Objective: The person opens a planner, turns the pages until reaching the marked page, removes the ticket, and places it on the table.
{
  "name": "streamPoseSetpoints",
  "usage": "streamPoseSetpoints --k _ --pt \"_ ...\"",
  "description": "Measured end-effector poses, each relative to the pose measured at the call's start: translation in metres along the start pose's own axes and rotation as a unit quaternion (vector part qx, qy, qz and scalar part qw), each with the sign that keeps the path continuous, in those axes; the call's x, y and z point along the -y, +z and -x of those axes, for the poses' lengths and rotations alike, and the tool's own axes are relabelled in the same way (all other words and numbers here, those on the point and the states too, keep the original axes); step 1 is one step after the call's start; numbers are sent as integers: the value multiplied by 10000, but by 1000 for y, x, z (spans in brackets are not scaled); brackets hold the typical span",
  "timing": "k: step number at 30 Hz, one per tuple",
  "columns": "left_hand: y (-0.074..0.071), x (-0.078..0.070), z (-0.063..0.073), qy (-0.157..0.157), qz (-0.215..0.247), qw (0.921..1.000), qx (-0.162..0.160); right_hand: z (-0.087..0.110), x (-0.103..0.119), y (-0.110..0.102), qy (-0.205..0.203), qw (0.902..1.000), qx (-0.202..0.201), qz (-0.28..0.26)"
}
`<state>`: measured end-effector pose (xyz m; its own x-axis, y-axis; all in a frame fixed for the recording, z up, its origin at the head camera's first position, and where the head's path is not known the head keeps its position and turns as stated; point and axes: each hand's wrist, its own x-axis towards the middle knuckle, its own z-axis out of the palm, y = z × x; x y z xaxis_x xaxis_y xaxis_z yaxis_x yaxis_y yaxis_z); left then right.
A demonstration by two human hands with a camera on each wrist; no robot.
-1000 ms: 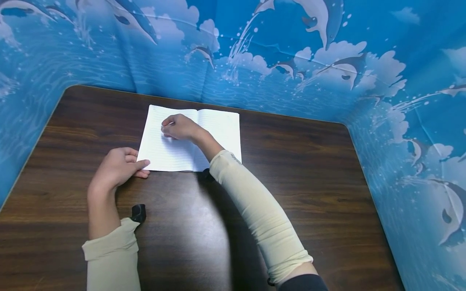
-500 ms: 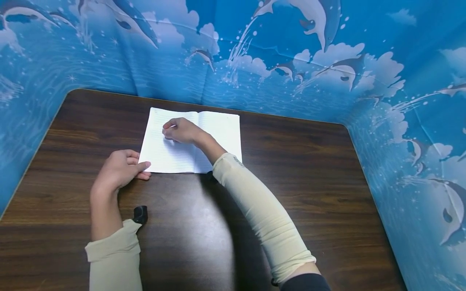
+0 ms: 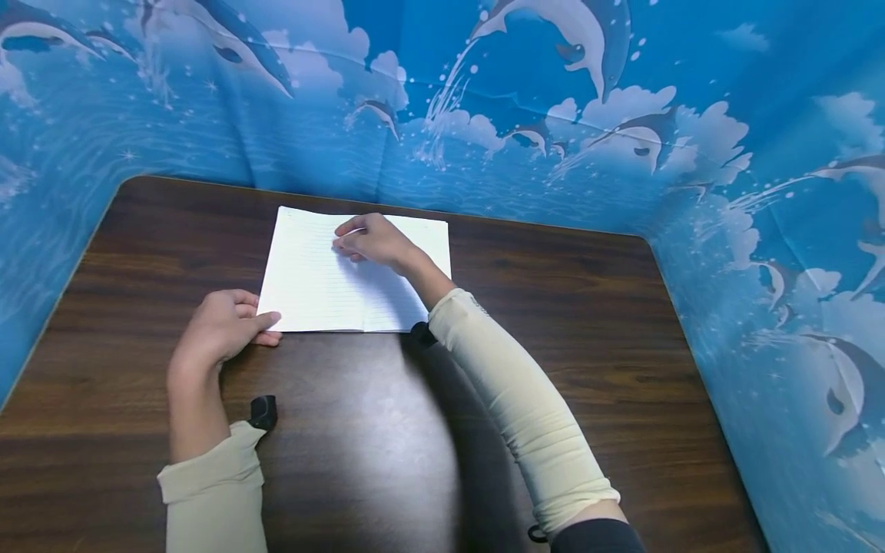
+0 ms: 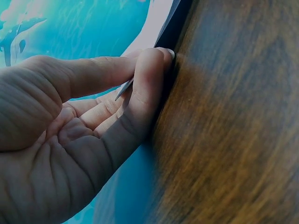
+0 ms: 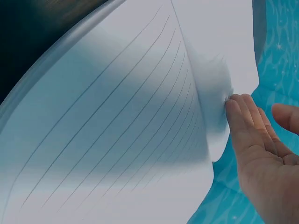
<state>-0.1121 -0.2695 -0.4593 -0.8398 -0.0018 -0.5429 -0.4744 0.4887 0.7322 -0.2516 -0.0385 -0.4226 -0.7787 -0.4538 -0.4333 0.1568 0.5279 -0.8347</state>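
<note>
An open lined notebook (image 3: pixel 311 288) lies on the table with its pages up. At its near left corner, my left hand (image 3: pixel 216 332) pinches the edge between thumb and forefinger; the left wrist view shows the paper edge (image 4: pixel 124 87) between them. My right hand (image 3: pixel 379 240) is over the upper middle of the notebook. In the right wrist view its straight fingers (image 5: pixel 245 119) touch the page or hover just over it, and the thumb stands apart. Nothing is visible between that thumb and the fingers. The right forearm covers part of the right-hand page.
The dark wood-grain table (image 3: pixel 553 330) extends on both sides of the notebook. A blue dolphin-print curtain (image 3: pixel 442 100) hangs behind the table and along its sides. A black wrist device (image 3: pixel 263 412) is at the left sleeve.
My right hand has moved right, from the left page toward the middle of the notebook. The left hand keeps its pinch on the corner.
</note>
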Motion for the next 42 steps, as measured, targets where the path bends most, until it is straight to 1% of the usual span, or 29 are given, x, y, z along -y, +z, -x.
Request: streamPoseSetpoints --k 3,13,18,22,24,28,30,35,39,42 --pt "0 1 0 65 -41 10000 -15 2 -2 -4 39 9997 -34 -231" --pt "1 3 -1 121 -81 9999 -50 7 -7 -15 60 9982 -58 -591" --pt "0 2 -2 59 -71 9999 -47 10 -9 -24 55 9969 -165 -763" --pt "-1 1 -2 12 -76 10000 -29 13 -13 -31 27 9966 -154 -814" --pt "-1 1 -3 18 -79 10000 -23 14 -15 -34 77 9962 -161 -850" --pt "-1 1 -3 21 -29 10000 3 15 -21 -40 201 9961 -262 -817" --pt "-1 1 -3 72 -23 10000 14 16 -24 -43 231 9963 -342 -751" --pt "-2 0 -3 154 -84 9998 5 20 -31 -53 223 9976 -527 -379" --pt "-3 -1 -3 70 -110 9999 18 24 -37 -60 229 9972 -708 -120" --pt "-3 0 -2 27 -119 9999 44 27 -40 -64 247 9965 -801 -21"
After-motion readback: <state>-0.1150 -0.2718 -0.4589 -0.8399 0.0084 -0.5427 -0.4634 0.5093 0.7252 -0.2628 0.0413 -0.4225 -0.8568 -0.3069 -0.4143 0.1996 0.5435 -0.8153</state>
